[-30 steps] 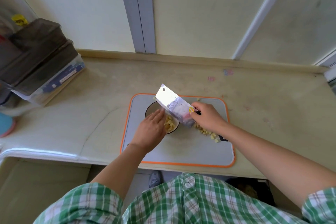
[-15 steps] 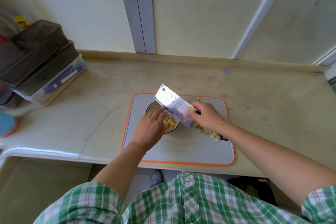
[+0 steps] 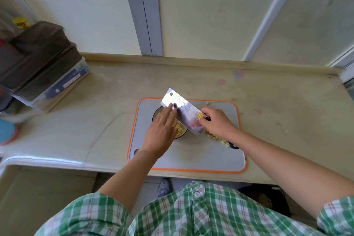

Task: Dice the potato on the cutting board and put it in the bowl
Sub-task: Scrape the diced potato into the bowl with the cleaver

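Note:
A grey cutting board [image 3: 191, 157] with an orange rim lies on the counter. On its left part stands a dark-rimmed bowl [image 3: 156, 114] holding yellow potato dice [image 3: 178, 127]. My right hand [image 3: 216, 122] grips the handle of a steel cleaver [image 3: 182, 110], its blade tilted over the bowl. My left hand [image 3: 161, 130] has straight fingers laid flat against the blade's left face, above the bowl. More potato dice [image 3: 215, 137] lie on the board under my right wrist. One stray piece [image 3: 207, 103] sits at the board's far edge.
Stacked dark-lidded plastic boxes [image 3: 42, 63] stand at the counter's left. A blue and pink round thing [image 3: 7, 132] sits at the far left edge. The counter [image 3: 287, 120] ends at a raised lip by the wall.
My left hand has slid up from the bowl's near side onto the blade, fingers now flat on its face. The cleaver has stayed tilted over the bowl.

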Available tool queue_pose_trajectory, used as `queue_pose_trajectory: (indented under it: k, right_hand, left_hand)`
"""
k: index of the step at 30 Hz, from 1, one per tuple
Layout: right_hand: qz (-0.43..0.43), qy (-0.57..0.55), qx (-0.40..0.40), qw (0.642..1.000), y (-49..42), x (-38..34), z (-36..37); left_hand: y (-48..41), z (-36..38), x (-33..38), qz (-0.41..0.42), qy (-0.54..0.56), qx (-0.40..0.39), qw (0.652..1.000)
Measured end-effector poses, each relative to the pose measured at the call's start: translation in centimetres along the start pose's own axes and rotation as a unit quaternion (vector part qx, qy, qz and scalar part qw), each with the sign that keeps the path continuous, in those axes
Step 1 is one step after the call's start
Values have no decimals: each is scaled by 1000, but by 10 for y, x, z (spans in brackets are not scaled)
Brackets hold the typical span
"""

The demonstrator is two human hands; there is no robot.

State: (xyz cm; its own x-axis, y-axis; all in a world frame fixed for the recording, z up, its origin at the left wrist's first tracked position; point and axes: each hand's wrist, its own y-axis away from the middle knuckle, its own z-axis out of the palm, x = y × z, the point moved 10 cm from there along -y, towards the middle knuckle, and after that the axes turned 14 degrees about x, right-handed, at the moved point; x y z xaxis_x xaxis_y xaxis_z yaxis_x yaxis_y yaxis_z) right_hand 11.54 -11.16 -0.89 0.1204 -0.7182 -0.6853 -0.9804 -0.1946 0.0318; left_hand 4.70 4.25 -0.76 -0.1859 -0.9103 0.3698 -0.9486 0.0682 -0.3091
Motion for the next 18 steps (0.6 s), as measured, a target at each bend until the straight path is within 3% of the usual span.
queue_pose_trajectory:
  k: [8, 11, 13, 15, 18]
  right_hand:
    - [17, -17, 1, 1000, 1, 1, -1]
    - [37, -41, 0, 998, 2, 5, 0]
    - [71, -80, 7, 994, 2, 9, -2]
    - [98, -102, 18, 990, 2, 16, -6]
    - [135, -128, 30, 982, 3, 32, -8]
  left_hand:
    - [11, 13, 0, 50, -60, -12, 997]
    - [7, 0, 3, 53, -29, 38, 997]
    - [2, -17, -10, -23, -3, 119, 993]
    - [6, -25, -38, -201, 31, 151, 967]
    - [30, 6, -78, -456, 96, 59, 883]
